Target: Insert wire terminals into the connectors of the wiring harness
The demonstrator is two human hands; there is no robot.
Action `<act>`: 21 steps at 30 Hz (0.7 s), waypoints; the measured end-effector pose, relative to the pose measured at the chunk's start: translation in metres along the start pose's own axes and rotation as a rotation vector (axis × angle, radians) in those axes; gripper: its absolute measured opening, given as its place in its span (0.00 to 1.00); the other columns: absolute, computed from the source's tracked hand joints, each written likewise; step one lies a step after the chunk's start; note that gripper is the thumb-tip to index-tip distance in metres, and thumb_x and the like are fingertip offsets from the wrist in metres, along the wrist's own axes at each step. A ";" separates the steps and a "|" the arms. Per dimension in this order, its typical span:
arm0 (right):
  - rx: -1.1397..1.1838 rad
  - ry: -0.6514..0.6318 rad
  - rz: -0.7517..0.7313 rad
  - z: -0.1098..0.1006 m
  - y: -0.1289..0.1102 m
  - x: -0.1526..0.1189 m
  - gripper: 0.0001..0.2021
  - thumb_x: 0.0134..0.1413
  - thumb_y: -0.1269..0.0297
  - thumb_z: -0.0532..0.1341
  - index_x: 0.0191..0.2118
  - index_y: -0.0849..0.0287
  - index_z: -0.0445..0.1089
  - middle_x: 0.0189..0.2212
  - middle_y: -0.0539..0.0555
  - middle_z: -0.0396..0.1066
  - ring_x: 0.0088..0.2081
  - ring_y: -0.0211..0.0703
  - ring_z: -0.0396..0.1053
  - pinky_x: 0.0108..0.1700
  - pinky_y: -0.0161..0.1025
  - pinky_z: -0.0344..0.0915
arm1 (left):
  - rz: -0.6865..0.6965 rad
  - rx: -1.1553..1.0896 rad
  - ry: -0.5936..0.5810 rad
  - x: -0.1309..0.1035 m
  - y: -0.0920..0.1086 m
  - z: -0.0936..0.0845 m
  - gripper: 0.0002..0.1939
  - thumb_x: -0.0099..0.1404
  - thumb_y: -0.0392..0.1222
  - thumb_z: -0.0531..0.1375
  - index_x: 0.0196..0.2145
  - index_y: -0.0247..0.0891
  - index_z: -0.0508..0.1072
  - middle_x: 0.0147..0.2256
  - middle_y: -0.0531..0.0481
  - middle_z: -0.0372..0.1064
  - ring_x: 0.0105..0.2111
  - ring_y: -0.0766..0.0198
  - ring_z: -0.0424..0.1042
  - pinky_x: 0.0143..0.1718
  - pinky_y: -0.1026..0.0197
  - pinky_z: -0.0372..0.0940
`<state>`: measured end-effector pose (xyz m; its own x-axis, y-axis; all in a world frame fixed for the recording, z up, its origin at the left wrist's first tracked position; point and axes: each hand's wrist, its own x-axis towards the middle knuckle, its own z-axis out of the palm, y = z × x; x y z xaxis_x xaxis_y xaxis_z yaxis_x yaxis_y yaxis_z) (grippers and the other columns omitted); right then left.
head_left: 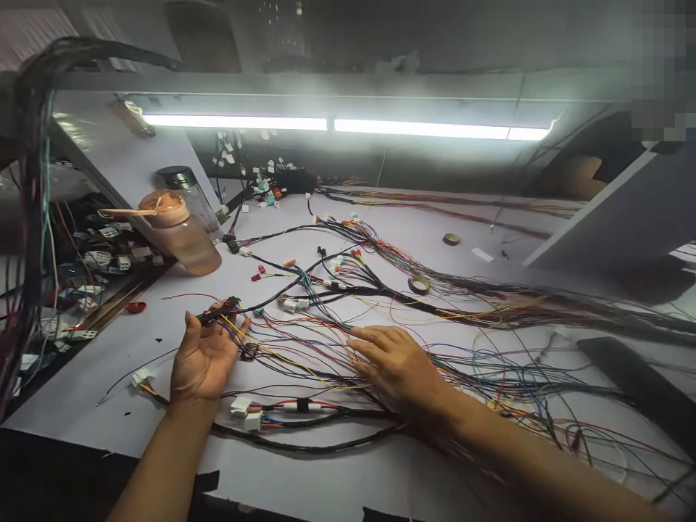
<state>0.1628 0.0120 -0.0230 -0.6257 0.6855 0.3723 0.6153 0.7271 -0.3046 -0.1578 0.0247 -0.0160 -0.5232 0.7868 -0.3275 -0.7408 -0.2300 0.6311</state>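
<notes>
My left hand [202, 355] is turned palm up, its fingers behind a long black connector [217, 312] and its thumb at the connector's near end. Yellow, purple and dark wires run from that connector to the right. Over the loose wire bundle [326, 348] lies my right hand [399, 366], palm down with fingers stretched out; what its underside touches is hidden. Between the hands there is a small black square connector [249, 351]. White connectors [247, 413] on a taped branch rest nearer the table's front edge, and another white connector [142, 378] sits left of my left wrist.
A peach-lidded bottle [182, 232] and a clear bottle with a dark lid [190, 192] stand at the back left. Tape rolls [419, 284] lie among harness branches. A white partition [592, 196] rises at right. Lamp tubes [424, 129] cross above. Many connectors [98, 257] crowd the left side.
</notes>
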 end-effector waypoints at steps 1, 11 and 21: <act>-0.021 0.005 0.001 0.002 0.003 0.009 0.16 0.66 0.61 0.55 0.55 0.57 0.69 0.56 0.61 0.68 0.54 0.50 0.66 0.53 0.50 0.64 | -0.004 -0.007 0.007 -0.001 0.000 0.001 0.13 0.68 0.47 0.55 0.30 0.38 0.73 0.37 0.48 0.76 0.50 0.54 0.72 0.61 0.36 0.55; -0.074 -0.190 -0.061 0.011 0.029 0.112 0.11 0.66 0.65 0.55 0.45 0.56 0.75 0.44 0.54 0.76 0.44 0.43 0.70 0.44 0.41 0.62 | -0.032 0.014 0.061 -0.004 0.003 0.008 0.19 0.70 0.48 0.50 0.32 0.36 0.75 0.43 0.43 0.76 0.56 0.55 0.67 0.64 0.43 0.54; -0.295 -0.303 0.041 0.043 0.052 0.167 0.12 0.66 0.68 0.54 0.40 0.60 0.77 0.44 0.58 0.75 0.45 0.48 0.68 0.45 0.45 0.55 | -0.051 -0.065 0.108 -0.006 0.003 0.015 0.18 0.71 0.45 0.50 0.32 0.35 0.76 0.39 0.43 0.77 0.55 0.55 0.69 0.62 0.47 0.58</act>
<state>0.0699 0.1660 -0.0149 -0.6835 0.7259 0.0767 0.7259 0.6870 -0.0334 -0.1507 0.0282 -0.0020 -0.5243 0.7327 -0.4339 -0.7913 -0.2311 0.5660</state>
